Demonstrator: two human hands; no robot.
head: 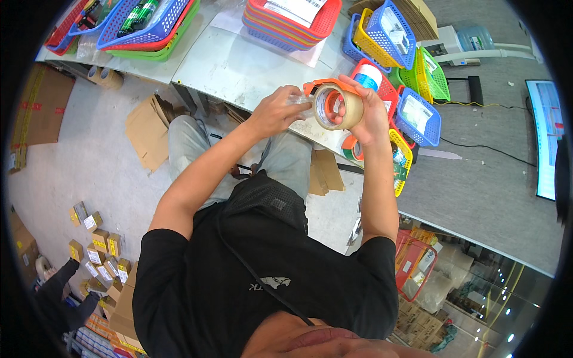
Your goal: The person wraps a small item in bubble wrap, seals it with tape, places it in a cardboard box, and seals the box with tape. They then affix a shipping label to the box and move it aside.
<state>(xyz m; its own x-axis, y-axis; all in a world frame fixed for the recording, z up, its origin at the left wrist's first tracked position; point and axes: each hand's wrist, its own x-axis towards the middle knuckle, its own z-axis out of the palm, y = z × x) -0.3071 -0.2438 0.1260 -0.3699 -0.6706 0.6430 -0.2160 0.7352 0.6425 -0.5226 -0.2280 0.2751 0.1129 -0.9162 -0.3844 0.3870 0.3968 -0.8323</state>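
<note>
My right hand (374,112) grips an orange tape dispenser (329,83) loaded with a wide roll of packing tape (353,112). Some of its fingers reach through the dispenser's round core. Just to the left of the roll, my left hand (278,109) has its fingers bent around a crumpled piece of clear film (296,102); whether it is tape or plastic wrap I cannot tell. Both hands are raised over the front edge of the white table (224,67). Behind my right hand, a white bottle with a blue label (369,76) is partly covered.
A stack of coloured plastic baskets (286,29) stands on the table. More baskets (421,109) line the right side, near a monitor (546,138). An orange and green tape roll (353,148) lies at the table edge. Small cartons (100,239) and a person's dark sleeve (58,279) appear lower left.
</note>
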